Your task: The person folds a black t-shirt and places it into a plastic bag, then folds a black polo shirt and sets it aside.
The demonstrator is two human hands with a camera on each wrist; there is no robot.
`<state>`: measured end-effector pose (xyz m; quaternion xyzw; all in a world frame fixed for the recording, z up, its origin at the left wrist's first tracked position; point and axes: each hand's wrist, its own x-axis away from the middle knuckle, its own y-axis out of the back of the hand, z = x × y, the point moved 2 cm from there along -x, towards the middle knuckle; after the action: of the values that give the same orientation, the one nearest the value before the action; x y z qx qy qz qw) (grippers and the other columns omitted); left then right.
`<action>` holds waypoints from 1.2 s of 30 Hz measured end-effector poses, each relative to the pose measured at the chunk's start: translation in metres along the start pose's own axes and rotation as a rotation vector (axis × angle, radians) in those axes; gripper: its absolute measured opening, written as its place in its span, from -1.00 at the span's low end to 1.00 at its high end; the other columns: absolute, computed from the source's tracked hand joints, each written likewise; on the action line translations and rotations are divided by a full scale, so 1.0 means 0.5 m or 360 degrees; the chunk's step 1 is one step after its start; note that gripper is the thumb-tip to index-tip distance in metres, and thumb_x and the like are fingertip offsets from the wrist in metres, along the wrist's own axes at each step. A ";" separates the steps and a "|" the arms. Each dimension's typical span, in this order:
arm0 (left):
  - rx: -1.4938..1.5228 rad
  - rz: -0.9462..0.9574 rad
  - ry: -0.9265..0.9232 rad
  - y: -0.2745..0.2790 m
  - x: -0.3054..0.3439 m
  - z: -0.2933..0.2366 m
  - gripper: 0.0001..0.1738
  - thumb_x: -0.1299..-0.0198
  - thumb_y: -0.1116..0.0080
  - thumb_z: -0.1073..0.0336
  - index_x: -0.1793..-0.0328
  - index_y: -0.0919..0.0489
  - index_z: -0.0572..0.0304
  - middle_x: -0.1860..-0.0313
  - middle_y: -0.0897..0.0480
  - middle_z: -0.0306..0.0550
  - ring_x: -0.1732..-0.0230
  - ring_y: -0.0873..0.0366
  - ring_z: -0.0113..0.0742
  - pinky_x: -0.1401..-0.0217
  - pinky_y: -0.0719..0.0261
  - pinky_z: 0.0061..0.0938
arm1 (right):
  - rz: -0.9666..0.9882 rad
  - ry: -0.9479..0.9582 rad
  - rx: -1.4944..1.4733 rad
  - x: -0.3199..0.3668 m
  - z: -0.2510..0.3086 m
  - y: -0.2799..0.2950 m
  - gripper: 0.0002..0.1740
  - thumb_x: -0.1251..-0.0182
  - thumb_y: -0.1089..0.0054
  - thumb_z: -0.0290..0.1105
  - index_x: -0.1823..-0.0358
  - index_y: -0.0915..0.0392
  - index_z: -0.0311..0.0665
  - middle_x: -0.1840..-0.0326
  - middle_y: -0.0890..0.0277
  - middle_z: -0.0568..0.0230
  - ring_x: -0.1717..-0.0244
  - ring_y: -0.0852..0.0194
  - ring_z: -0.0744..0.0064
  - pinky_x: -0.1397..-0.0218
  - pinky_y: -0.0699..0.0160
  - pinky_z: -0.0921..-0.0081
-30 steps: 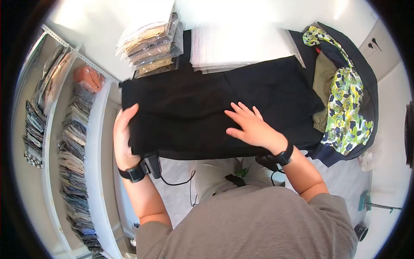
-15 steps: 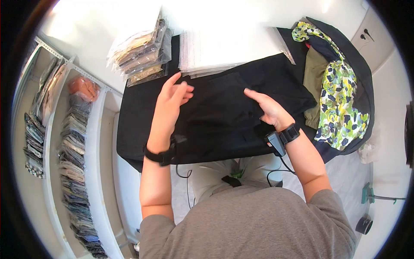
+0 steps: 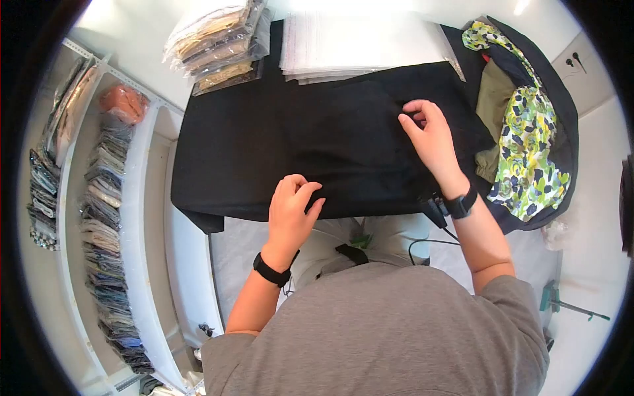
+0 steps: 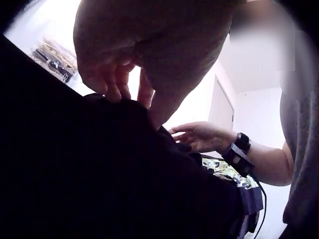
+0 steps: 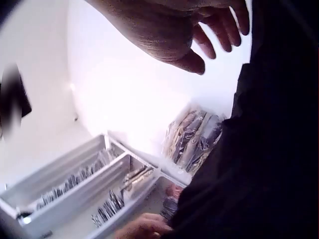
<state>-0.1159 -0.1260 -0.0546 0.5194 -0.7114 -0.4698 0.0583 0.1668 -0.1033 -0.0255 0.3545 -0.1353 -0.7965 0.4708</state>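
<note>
Lengthwise left-right, black garment (image 3: 330,142), pinch-held: left hand (image 3: 290,206) near edge, right hand (image 3: 430,137) far.

Garment (image 3: 317,145): spread across the table (image 3: 155,72), overhanging its near edge.
Flat bags (image 3: 363,46): stacked at the far edge, overlapping the garment.
Packed bundles (image 3: 218,46): far left corner, left of the flat bags.
Clothes heap (image 3: 528,145): right edge.
Shelves (image 3: 105,198): left of the table.
Left hand (image 3: 294,208): garment's near edge.
Right hand (image 3: 429,135): garment's far right part.
</note>
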 end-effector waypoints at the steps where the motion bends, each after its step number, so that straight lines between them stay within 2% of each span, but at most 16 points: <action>1: -0.0007 -0.0050 -0.0020 -0.006 0.005 -0.002 -0.65 0.15 -0.36 0.52 0.16 -0.56 0.24 0.20 -0.46 -0.03 0.14 -0.45 -0.10 0.08 -0.46 -0.35 | 0.0006 -0.0004 0.0023 0.012 0.017 0.014 -0.69 -0.23 -0.21 -0.15 0.21 -0.58 -0.26 0.31 -0.55 0.09 0.23 -0.50 0.21 0.09 -0.50 0.36; 4: 0.0108 -0.0257 0.0051 -0.017 0.017 -0.010 -0.71 0.14 -0.34 0.56 0.23 -0.55 0.25 0.21 -0.46 -0.02 0.16 -0.45 -0.10 0.11 -0.45 -0.36 | 0.0399 0.0019 0.0319 0.055 0.041 0.008 -0.53 -0.17 -0.24 0.02 0.58 -0.60 -0.28 0.56 -0.49 0.15 0.32 -0.45 0.10 0.16 -0.46 0.28; 7: 0.0047 -0.0240 -0.0019 -0.024 0.022 -0.005 -0.76 0.12 -0.31 0.59 0.29 -0.53 0.27 0.22 -0.45 -0.02 0.17 -0.45 -0.11 0.13 -0.45 -0.38 | 0.0462 0.0256 0.0382 0.089 0.022 -0.025 -0.62 -0.07 -0.34 -0.06 0.51 -0.63 -0.28 0.42 -0.54 0.16 0.25 -0.46 0.11 0.09 -0.44 0.27; 9: 0.0060 -0.0250 -0.0037 -0.027 0.025 0.002 -0.77 0.12 -0.30 0.60 0.30 -0.54 0.28 0.24 -0.46 -0.02 0.19 -0.45 -0.11 0.15 -0.45 -0.38 | 0.0462 0.0255 0.0366 0.088 0.014 -0.037 -0.70 -0.08 -0.34 -0.17 0.45 -0.61 -0.30 0.37 -0.54 0.15 0.20 -0.47 0.13 0.07 -0.43 0.28; 11: 0.0070 -0.0258 -0.0051 -0.024 0.026 0.004 -0.78 0.12 -0.29 0.61 0.31 -0.54 0.28 0.27 -0.46 -0.03 0.20 -0.45 -0.12 0.16 -0.45 -0.38 | 0.0356 0.0135 0.0016 0.078 0.012 -0.042 -0.78 -0.16 -0.27 -0.28 0.39 -0.57 -0.31 0.35 -0.54 0.12 0.17 -0.48 0.13 0.08 -0.43 0.28; 12: 0.0031 -0.0312 -0.0118 -0.017 0.022 0.000 -0.79 0.12 -0.28 0.61 0.32 -0.55 0.28 0.30 -0.47 -0.05 0.23 -0.45 -0.13 0.18 -0.44 -0.38 | 0.0258 0.0054 -0.0058 0.073 0.033 -0.031 -0.83 -0.25 -0.19 -0.34 0.35 -0.52 -0.32 0.43 -0.52 0.11 0.31 -0.51 0.20 0.21 -0.44 0.35; 13: -0.0008 -0.0364 -0.0188 -0.010 0.020 -0.004 -0.81 0.12 -0.27 0.61 0.33 -0.56 0.27 0.34 -0.48 -0.06 0.26 -0.45 -0.14 0.20 -0.43 -0.38 | 0.0286 -0.0240 -0.0222 0.067 0.027 -0.031 -0.81 -0.30 -0.16 -0.33 0.33 -0.49 -0.34 0.53 -0.50 0.16 0.50 -0.46 0.34 0.37 -0.41 0.46; 15: -0.0039 -0.0351 -0.0297 0.001 0.020 -0.005 -0.81 0.13 -0.25 0.59 0.33 -0.56 0.25 0.35 -0.48 -0.10 0.28 -0.45 -0.17 0.24 -0.43 -0.37 | 0.0070 -0.0314 -0.0283 0.059 0.023 -0.025 -0.80 -0.33 -0.16 -0.33 0.32 -0.49 -0.34 0.61 -0.46 0.23 0.60 -0.39 0.50 0.47 -0.34 0.53; 17: -0.0069 -0.0333 -0.0407 0.011 0.019 -0.004 -0.82 0.14 -0.23 0.57 0.34 -0.57 0.22 0.36 -0.49 -0.14 0.29 -0.45 -0.20 0.27 -0.42 -0.37 | -0.0034 -0.0365 -0.0274 0.056 0.012 -0.014 -0.82 -0.29 -0.19 -0.35 0.33 -0.49 -0.33 0.61 -0.48 0.24 0.58 -0.42 0.51 0.46 -0.34 0.55; 19: 0.0046 0.0004 -0.0513 0.011 0.013 -0.002 -0.83 0.10 -0.26 0.56 0.33 -0.58 0.22 0.40 -0.50 -0.14 0.35 -0.45 -0.19 0.26 -0.41 -0.37 | 0.0093 -0.0502 -0.0002 0.058 0.001 0.002 -0.83 -0.25 -0.21 -0.34 0.32 -0.50 -0.30 0.58 -0.52 0.18 0.54 -0.52 0.37 0.43 -0.41 0.49; 23: 0.0009 0.0151 -0.0521 0.008 0.012 0.003 -0.86 0.08 -0.26 0.54 0.34 -0.58 0.23 0.40 -0.50 -0.14 0.34 -0.45 -0.19 0.26 -0.42 -0.37 | 0.0387 -0.0509 0.0268 0.061 -0.021 0.010 -0.78 -0.19 -0.26 -0.26 0.29 -0.51 -0.25 0.50 -0.57 0.11 0.41 -0.60 0.17 0.34 -0.51 0.35; 26: 0.0018 0.0163 -0.0457 0.002 0.021 -0.002 -0.88 0.06 -0.25 0.52 0.35 -0.58 0.22 0.40 -0.50 -0.14 0.34 -0.45 -0.19 0.27 -0.42 -0.36 | 0.0895 -0.0216 0.0838 0.017 -0.004 0.034 -0.68 -0.08 -0.30 -0.12 0.28 -0.54 -0.20 0.33 -0.60 0.05 0.21 -0.60 0.06 0.17 -0.57 0.20; 29: 0.0030 0.0152 -0.0424 0.001 0.024 -0.004 -0.88 0.06 -0.25 0.52 0.36 -0.58 0.23 0.41 -0.50 -0.14 0.34 -0.46 -0.18 0.26 -0.42 -0.36 | 0.0793 0.0072 0.0892 -0.079 0.031 0.025 -0.72 -0.05 -0.30 -0.14 0.38 -0.59 -0.20 0.32 -0.61 0.08 0.20 -0.61 0.06 0.16 -0.58 0.21; 31: 0.0032 0.0150 -0.0392 0.000 0.026 -0.005 -0.89 0.05 -0.25 0.52 0.36 -0.57 0.23 0.41 -0.50 -0.14 0.34 -0.46 -0.17 0.26 -0.43 -0.36 | 0.0929 0.0139 0.0955 -0.144 0.036 -0.016 -0.69 -0.10 -0.27 -0.11 0.33 -0.64 -0.22 0.30 -0.62 0.05 0.18 -0.61 0.05 0.13 -0.59 0.21; 34: 0.0038 0.0143 -0.0383 -0.003 0.029 -0.002 -0.89 0.05 -0.26 0.52 0.36 -0.58 0.22 0.41 -0.50 -0.14 0.33 -0.46 -0.18 0.25 -0.43 -0.36 | 0.1036 -0.0090 0.1151 -0.210 0.005 -0.099 -0.54 -0.21 -0.20 -0.02 0.22 -0.65 -0.35 0.17 -0.63 0.00 0.08 -0.61 0.02 0.03 -0.57 0.21; 36: 0.0023 0.0145 -0.0381 -0.004 0.029 -0.002 -0.89 0.05 -0.25 0.51 0.36 -0.58 0.21 0.42 -0.50 -0.15 0.33 -0.46 -0.18 0.25 -0.43 -0.35 | 0.1035 -0.0178 0.1188 -0.223 -0.013 -0.135 -0.49 -0.18 -0.24 0.03 0.18 -0.65 -0.35 0.18 -0.63 -0.02 0.09 -0.62 0.05 -0.01 -0.56 0.24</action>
<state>-0.1205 -0.1382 -0.0615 0.4273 -0.7395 -0.5201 -0.0096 0.1612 0.0270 -0.0181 0.3950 -0.5398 -0.5233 0.5279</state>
